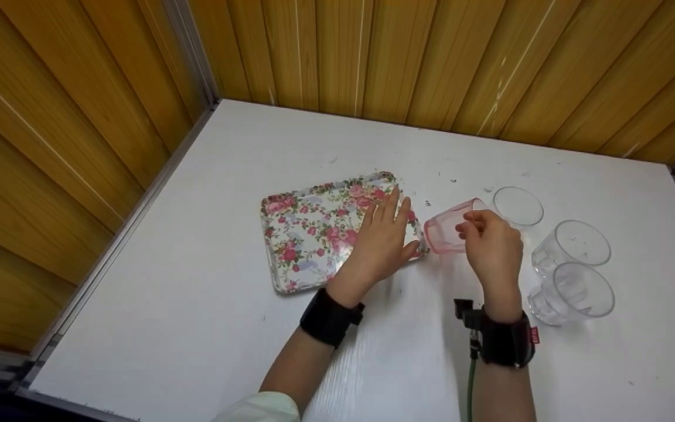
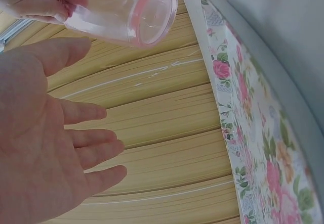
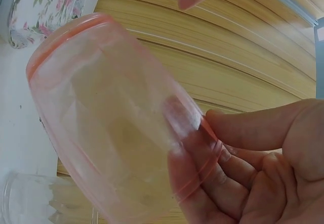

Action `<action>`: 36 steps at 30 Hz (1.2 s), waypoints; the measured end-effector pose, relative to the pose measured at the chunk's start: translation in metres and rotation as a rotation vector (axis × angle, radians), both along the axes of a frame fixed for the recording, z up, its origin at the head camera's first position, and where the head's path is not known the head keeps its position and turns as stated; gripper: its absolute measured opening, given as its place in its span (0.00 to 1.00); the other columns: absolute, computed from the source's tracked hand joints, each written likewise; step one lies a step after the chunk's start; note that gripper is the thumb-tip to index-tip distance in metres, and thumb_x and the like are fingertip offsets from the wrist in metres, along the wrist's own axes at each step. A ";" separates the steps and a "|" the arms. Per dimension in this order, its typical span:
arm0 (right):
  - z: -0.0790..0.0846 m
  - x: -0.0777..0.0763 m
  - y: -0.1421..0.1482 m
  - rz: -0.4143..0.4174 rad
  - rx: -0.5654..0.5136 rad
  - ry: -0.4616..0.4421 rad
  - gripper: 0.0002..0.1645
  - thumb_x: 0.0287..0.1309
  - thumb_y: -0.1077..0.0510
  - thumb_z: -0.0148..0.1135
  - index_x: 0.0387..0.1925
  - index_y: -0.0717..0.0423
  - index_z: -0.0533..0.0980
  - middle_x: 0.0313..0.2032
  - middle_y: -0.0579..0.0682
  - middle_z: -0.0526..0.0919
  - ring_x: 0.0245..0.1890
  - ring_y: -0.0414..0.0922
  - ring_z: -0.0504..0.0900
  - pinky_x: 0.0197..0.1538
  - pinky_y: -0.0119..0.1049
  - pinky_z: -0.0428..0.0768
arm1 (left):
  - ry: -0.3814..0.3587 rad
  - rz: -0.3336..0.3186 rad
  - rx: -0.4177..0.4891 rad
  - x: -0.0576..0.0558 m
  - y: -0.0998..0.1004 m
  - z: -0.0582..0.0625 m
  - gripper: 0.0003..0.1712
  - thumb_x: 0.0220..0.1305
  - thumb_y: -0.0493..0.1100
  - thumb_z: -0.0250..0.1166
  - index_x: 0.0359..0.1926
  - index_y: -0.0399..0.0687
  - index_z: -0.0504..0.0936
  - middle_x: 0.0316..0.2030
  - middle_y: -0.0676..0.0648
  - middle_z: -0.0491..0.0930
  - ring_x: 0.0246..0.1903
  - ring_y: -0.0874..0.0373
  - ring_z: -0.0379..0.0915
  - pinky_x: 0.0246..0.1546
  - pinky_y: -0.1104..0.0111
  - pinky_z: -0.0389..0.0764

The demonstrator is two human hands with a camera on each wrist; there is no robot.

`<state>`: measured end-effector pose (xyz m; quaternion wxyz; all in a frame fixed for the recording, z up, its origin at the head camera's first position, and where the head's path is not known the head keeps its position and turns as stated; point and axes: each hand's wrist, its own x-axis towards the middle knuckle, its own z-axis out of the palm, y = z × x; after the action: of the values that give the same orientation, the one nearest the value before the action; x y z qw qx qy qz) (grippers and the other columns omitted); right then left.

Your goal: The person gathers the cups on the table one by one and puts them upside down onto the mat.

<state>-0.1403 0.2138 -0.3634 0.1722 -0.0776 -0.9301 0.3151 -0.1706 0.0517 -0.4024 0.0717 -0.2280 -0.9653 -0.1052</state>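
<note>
My right hand (image 1: 494, 249) pinches a translucent pink tumbler (image 1: 446, 233) near its open rim. In the right wrist view the thumb is outside the tumbler (image 3: 101, 107), while other fingers show pink through its wall. The tumbler is tipped on its side, its thick base pointing left to the tray's right edge. Over the right part of a floral tray (image 1: 314, 237) my left hand (image 1: 381, 237) spreads its fingers, holding nothing. In the left wrist view that palm (image 2: 40, 143) faces the camera, between the tumbler above and the tray (image 2: 276, 153) at right.
Right of my right hand stand three clear glasses: one behind (image 1: 519, 218), one in the middle (image 1: 580, 246) and one in front (image 1: 583, 290). The white table (image 1: 197, 293) ends at wood-look panels (image 1: 337, 58) at the back and left.
</note>
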 end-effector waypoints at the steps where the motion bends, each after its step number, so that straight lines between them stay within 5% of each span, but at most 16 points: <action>1: 0.000 0.000 0.000 0.005 -0.001 0.003 0.11 0.56 0.65 0.53 0.39 0.66 0.78 0.31 0.58 0.85 0.33 0.54 0.83 0.32 0.43 0.72 | -0.001 -0.002 0.003 0.000 0.000 0.000 0.45 0.59 0.61 0.55 0.69 0.42 0.51 0.69 0.40 0.46 0.66 0.49 0.52 0.67 0.56 0.52; 10: -0.001 -0.001 -0.001 0.032 -0.015 0.011 0.11 0.57 0.65 0.54 0.40 0.65 0.78 0.31 0.57 0.85 0.32 0.52 0.84 0.28 0.34 0.68 | -0.048 0.003 -0.011 0.000 0.001 0.002 0.46 0.60 0.63 0.53 0.70 0.43 0.48 0.69 0.42 0.49 0.68 0.49 0.44 0.68 0.55 0.47; 17: 0.001 -0.001 -0.004 0.054 -0.046 -0.001 0.11 0.58 0.64 0.54 0.40 0.64 0.78 0.33 0.56 0.85 0.33 0.50 0.84 0.23 0.24 0.66 | -0.019 -0.040 -0.002 0.001 0.001 0.003 0.44 0.60 0.61 0.55 0.69 0.43 0.50 0.67 0.44 0.55 0.67 0.51 0.50 0.68 0.56 0.47; 36: 0.002 0.000 -0.012 0.136 -0.132 -0.022 0.11 0.60 0.63 0.54 0.41 0.63 0.77 0.34 0.56 0.85 0.34 0.48 0.84 0.23 0.24 0.69 | 0.023 -0.076 -0.015 0.004 0.001 0.002 0.40 0.62 0.60 0.53 0.68 0.44 0.53 0.65 0.45 0.61 0.65 0.52 0.53 0.68 0.55 0.45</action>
<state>-0.1403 0.2016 -0.3617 0.1347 -0.0288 -0.9122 0.3859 -0.1670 0.0525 -0.4001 0.0772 -0.2660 -0.9559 -0.0980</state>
